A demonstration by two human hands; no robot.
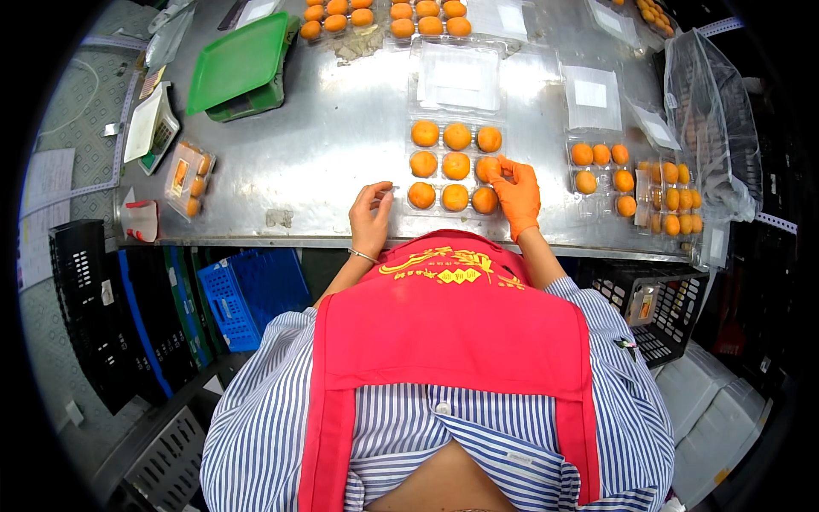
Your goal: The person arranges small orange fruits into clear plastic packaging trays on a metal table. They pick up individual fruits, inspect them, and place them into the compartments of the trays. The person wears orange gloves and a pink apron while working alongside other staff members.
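Observation:
A clear plastic clamshell box [441,208] lies before me with its lid [458,77] folded back, a white pad and paper inside the lid. Small orange citrus fruits [456,165] fill its cups in three rows of three. My right hand [517,195], in an orange rubber glove, has its fingertips on the fruit [487,169] at the right end of the middle row. Just left of the box is my bare left hand [371,214], fingers loosely bent and apart, with no thing visible in it.
Partly filled clamshell boxes [601,169] and a clear plastic bag [710,128] are at the right. A green tray [240,61], a scale [152,128] and a closed fruit box [190,179] stand left. Crates [256,297] flank me below the metal table's edge [288,242].

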